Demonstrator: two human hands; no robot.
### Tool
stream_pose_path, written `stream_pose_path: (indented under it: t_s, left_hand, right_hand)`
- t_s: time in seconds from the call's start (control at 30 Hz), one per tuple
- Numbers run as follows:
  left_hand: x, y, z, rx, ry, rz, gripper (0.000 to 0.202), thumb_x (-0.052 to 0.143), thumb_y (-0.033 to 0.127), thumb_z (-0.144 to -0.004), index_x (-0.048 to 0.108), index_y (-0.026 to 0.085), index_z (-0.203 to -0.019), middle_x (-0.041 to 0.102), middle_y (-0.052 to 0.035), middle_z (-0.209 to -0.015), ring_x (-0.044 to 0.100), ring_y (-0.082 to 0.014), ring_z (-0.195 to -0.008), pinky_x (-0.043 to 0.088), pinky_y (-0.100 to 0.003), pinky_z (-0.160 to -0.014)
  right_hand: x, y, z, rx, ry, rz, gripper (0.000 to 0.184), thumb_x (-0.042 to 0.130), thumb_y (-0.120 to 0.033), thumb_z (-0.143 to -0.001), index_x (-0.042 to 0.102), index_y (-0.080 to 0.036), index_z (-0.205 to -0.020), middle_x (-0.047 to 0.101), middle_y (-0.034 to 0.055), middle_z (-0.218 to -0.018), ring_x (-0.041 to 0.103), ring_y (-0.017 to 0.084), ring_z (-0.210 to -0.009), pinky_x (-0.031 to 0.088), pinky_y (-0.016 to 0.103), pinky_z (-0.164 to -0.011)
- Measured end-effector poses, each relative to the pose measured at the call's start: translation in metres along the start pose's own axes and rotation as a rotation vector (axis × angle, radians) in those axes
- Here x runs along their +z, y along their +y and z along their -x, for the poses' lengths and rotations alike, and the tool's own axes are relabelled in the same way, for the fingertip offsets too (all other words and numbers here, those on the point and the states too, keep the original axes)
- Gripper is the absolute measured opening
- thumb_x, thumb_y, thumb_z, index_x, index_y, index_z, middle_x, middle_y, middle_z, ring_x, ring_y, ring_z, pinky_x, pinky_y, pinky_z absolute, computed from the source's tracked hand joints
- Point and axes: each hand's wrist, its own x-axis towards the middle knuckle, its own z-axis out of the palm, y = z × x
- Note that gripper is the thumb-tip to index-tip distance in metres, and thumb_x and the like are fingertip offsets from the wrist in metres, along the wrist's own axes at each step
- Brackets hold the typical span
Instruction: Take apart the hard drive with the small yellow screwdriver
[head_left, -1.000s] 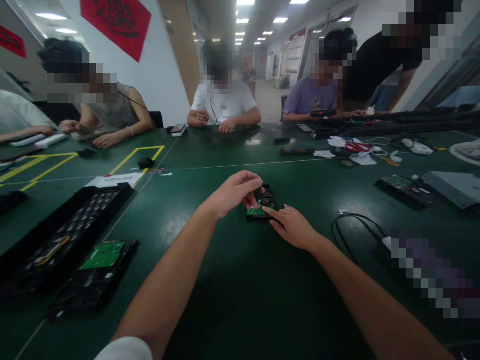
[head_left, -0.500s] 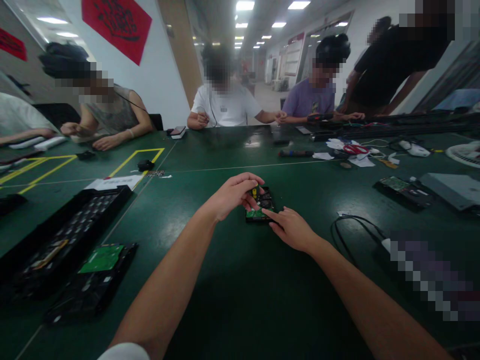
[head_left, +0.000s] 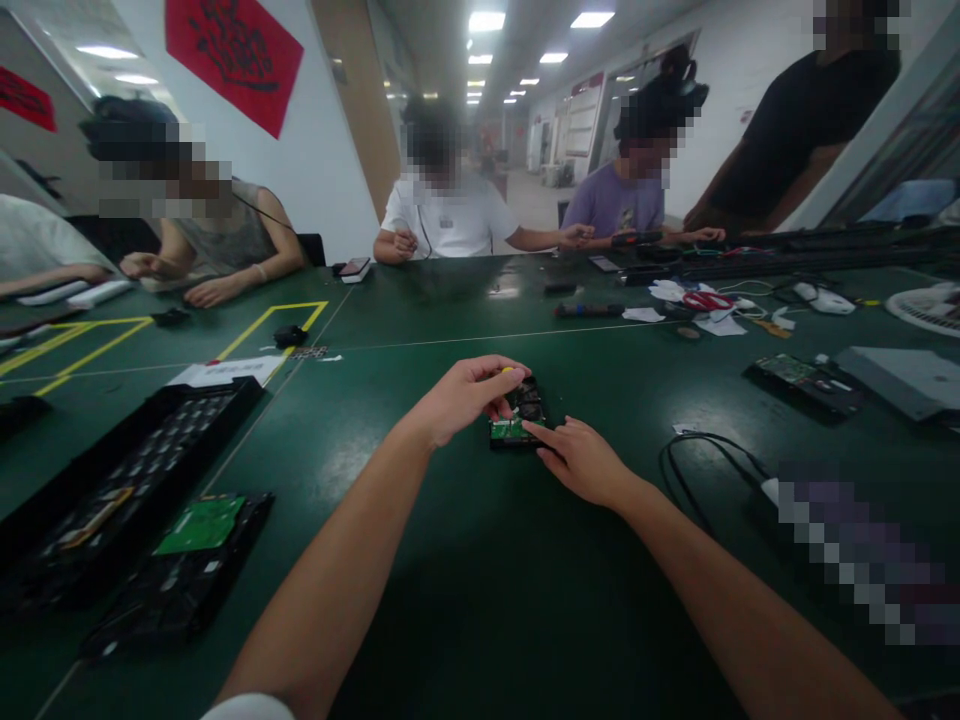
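Dark brushed characters, too blurred to read, cover a red sheet (head_left: 236,60) on the pale wall. On the glossy green desk (head_left: 420,540), a black rectangular device (head_left: 531,408) with a green circuit board (head_left: 505,430) lies between both hands. The left hand (head_left: 474,390) pinches a yellow-topped tool (head_left: 508,371) (mostly hidden); the right hand (head_left: 583,458), thumb and index apart, touches the board. A long black tray (head_left: 135,440) shows small pale shapes in rows.

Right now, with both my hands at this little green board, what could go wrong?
Your left hand pinches a yellow thing, mostly hidden, perhaps a tool; if it slipped, it might scratch the green board or poke your right hand, which is close by. The black case lies on the table with no clamp in view, so it could slide if pushed.
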Motion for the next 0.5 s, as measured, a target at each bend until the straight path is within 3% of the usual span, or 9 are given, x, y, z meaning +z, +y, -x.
stream_pose_path:
  t_s: [0.13, 0.3, 0.5]
  left_hand:
    - [0.0019, 0.0005, 0.0005, -0.045, -0.005, 0.085, 0.031, 0.069, 0.040, -0.095, 0.062, 0.018, -0.115, 0.072, -0.0087, -0.108, 0.068, -0.0112, -0.065, 0.052, -0.023, -0.056]
    - [0.0048, 0.0048, 0.0017, -0.112, 0.041, 0.176, 0.022, 0.065, 0.035, -0.096, 0.052, 0.019, -0.104, 0.074, -0.0111, -0.108, 0.074, -0.0166, -0.065, 0.055, -0.025, -0.054]
    - [0.0035, 0.0065, 0.0019, -0.098, 0.026, 0.141, 0.018, 0.062, 0.032, -0.097, 0.063, 0.016, -0.106, 0.072, -0.0089, -0.101, 0.073, -0.0148, -0.065, 0.055, -0.024, -0.055]
  right_hand:
    - [-0.0007, -0.0011, 0.0000, 0.004, 0.004, -0.002, 0.052, 0.046, -0.033, -0.107, 0.046, -0.025, -0.158, 0.075, 0.0076, -0.103, 0.068, 0.023, -0.098, 0.037, 0.050, -0.116]
    - [-0.0001, -0.0004, 0.0000, 0.001, -0.004, -0.018, 0.052, 0.047, -0.033, -0.107, 0.045, -0.026, -0.159, 0.074, 0.0068, -0.101, 0.068, 0.022, -0.096, 0.037, 0.051, -0.116]
    - [0.0018, 0.0008, 0.0004, -0.003, 0.010, -0.029, 0.051, 0.046, -0.033, -0.107, 0.047, -0.027, -0.158, 0.073, 0.0060, -0.098, 0.068, 0.022, -0.094, 0.036, 0.052, -0.117]
